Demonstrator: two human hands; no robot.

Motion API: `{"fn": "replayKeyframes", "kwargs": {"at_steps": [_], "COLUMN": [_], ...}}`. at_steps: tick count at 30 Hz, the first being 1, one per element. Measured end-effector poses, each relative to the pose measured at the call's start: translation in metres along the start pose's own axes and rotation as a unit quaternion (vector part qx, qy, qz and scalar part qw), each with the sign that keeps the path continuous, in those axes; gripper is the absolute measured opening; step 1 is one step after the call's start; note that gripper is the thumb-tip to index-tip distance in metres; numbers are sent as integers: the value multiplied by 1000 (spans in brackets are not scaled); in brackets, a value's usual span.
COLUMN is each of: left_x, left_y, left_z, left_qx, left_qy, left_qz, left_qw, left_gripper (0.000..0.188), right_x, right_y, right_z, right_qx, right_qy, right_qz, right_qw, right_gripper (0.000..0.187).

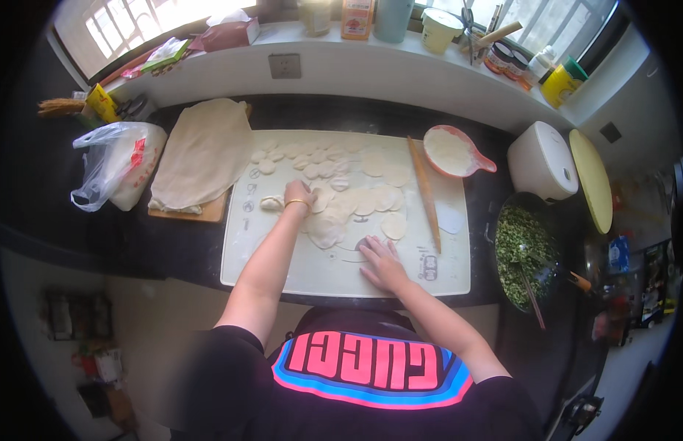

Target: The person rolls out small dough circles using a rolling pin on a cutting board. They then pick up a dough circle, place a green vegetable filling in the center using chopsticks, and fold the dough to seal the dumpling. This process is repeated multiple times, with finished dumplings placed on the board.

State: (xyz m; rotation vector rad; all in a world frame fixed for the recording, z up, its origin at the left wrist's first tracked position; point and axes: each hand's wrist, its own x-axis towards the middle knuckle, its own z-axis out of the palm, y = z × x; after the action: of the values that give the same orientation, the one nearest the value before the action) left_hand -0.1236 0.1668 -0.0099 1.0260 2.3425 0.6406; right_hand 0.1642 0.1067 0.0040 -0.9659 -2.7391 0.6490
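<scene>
Floury round dough wrappers (328, 229) lie overlapping on a pale silicone mat (282, 272), with small dough pieces (312, 156) behind them. My left hand (299, 192), with a bangle at its wrist, is closed with fingers curled down at the left edge of the wrappers. What it may be gripping is hidden under the fingers. Just left of it sits a small folded dough piece (271, 203). My right hand (384, 263) rests on the mat near its front edge, fingers spread and holding nothing. A wooden rolling pin (426, 192) lies lengthwise to its right.
On the left, a large dough sheet (202, 151) covers a wooden board (213, 212), beside a plastic bag (132, 165). At right are a pink-rimmed bowl (453, 151) of white powder, a white scraper (450, 222), a white appliance (540, 158) and a pan of chopped greens (525, 242).
</scene>
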Motion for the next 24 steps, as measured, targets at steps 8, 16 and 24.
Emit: {"fn": "replayKeyframes", "kwargs": {"at_steps": [8, 16, 24], "left_x": [-66, -144, -182], "left_y": [36, 95, 150], "left_z": [-15, 2, 23], "left_qx": [-138, -487, -413], "left_qy": [-17, -283, -290], "left_qz": [225, 146, 220], "left_qw": [964, 813, 835], "left_gripper": [20, 30, 27], "right_x": [14, 18, -34], "right_y": [11, -8, 3], "right_z": [-14, -82, -163], "right_qx": [372, 564, 275], "right_qy": [168, 269, 282], "right_qz": [192, 193, 119], "right_qw": [892, 756, 911], "right_gripper": [38, 21, 14]}}
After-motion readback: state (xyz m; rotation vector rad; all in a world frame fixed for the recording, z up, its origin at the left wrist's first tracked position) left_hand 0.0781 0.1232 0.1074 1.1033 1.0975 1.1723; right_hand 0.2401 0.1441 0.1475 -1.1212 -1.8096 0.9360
